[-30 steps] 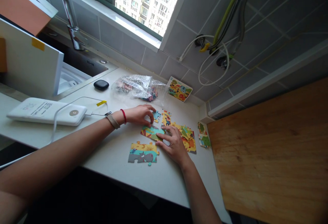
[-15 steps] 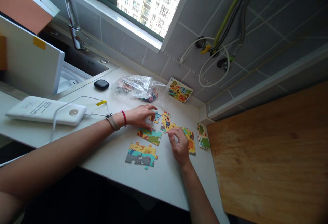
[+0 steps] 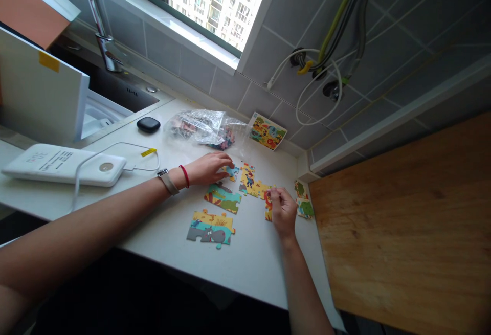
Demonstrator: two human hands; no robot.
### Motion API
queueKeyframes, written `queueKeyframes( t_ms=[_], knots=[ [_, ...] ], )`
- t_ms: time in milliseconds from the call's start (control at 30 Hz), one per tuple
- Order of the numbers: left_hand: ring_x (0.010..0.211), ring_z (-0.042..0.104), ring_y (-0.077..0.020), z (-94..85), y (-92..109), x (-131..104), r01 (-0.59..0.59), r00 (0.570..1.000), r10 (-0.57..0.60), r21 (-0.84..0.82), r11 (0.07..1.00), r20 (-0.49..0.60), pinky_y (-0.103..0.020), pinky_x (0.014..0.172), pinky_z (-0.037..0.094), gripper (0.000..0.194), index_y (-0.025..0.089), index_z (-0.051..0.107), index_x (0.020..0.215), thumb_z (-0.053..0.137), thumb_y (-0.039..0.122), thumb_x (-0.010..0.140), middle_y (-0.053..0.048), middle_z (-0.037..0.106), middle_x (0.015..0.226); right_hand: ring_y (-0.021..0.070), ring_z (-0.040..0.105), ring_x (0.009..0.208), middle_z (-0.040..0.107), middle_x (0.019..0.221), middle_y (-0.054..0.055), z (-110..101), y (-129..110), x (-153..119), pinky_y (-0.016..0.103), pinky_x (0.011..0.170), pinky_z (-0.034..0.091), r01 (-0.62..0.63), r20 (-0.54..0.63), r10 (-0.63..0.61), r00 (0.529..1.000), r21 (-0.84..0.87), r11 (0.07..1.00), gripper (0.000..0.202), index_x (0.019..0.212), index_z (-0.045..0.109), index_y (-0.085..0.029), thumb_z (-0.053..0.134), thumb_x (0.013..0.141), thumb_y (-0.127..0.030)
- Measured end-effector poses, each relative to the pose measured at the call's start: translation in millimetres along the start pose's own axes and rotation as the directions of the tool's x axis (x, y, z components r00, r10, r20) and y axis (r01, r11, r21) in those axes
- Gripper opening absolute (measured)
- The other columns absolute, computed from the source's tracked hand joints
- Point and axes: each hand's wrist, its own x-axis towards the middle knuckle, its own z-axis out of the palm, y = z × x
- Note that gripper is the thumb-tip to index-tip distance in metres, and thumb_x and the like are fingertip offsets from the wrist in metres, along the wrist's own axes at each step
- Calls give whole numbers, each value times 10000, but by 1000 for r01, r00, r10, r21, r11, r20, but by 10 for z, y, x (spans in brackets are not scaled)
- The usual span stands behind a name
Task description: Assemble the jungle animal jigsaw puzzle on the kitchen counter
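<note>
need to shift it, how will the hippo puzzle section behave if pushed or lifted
The hippo puzzle section should slide easily, lying flat on the smooth-looking counter. Lifted by one edge, it might split, since it seems several joined pieces.

puzzle section [image 3: 268, 213] — partly behind right hand [image 3: 284, 211]

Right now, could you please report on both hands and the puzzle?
Left hand at blue piece. Right hand at lion section. Hippo section apart. Plastic bag lies beyond.

Daylight: window [image 3: 217, 5], overbright | glare: plastic bag [image 3: 205, 126] | dim: upper-right tiles [image 3: 418, 33] | frame edges: stretched, soft
</note>
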Motion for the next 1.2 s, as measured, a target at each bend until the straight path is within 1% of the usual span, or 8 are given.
queueKeyframes(
  t_ms=[100,167,267,367,500,633,900,1200],
  knots=[
    [1143,655,-279,-18,29,-4,-31,999,32,-29,999,13,-432,1053,488,223,217,756,1098,702,365,941,-114,690,1244,199,633,748,680,771,47,55,-36,-12,309,684,510,36,103,-33,994,-21,999,380,742,685,-211,573,991,-476],
    [1186,638,-294,-51,55,-10,-48,998,49,-31,998,38,-445,1082,467,268,239,778,1043,753,465,900,-104,679,1276,189,628,739,690,808,52,81,-85,-28,295,642,498,52,240,-45,970,-23,998,335,789,712,-212,600,981,-463],
    [1300,570,-343,-96,74,-28,-57,992,59,-15,998,112,-487,1145,412,451,260,784,1026,859,603,744,-100,645,1348,184,643,795,697,935,59,87,-152,-53,296,683,523,68,471,-43,881,-35,997,257,1018,761,-220,708,926,-454],
    [1428,441,-427,-107,70,-50,-19,977,18,3,1000,211,-570,1200,331,689,263,766,1083,935,672,555,-122,581,1449,210,654,898,675,1029,66,76,-180,-66,336,787,551,77,578,-19,816,-76,994,449,1203,730,-237,825,833,-474],
    [1510,310,-478,-81,81,-54,33,958,-32,0,999,285,-616,1216,294,701,239,763,1039,950,670,518,-144,510,1531,225,649,945,648,1076,70,71,-187,-73,362,836,552,68,605,16,796,-116,991,490,1191,721,-244,852,799,-508],
    [1510,333,-453,-43,125,-46,1,959,10,-39,999,285,-584,1228,300,589,226,773,974,938,638,586,-136,521,1520,221,644,951,637,1102,72,73,-203,-76,367,853,547,67,615,28,788,-131,989,476,1177,708,-230,850,808,-496],
    [1503,346,-461,22,131,-62,2,966,25,-105,994,257,-577,1201,344,572,221,767,973,928,635,612,-150,527,1516,213,632,909,643,1059,62,59,-213,-61,358,825,548,61,590,56,805,-176,982,465,1165,707,-230,885,784,-428],
    [1509,346,-434,78,138,-64,-11,969,36,-102,995,245,-567,1212,336,528,240,773,1007,932,588,643,-127,536,1506,206,632,890,650,1051,55,42,-200,-48,341,805,534,78,604,56,795,-194,978,463,1162,710,-231,894,772,-402]
  ],
)
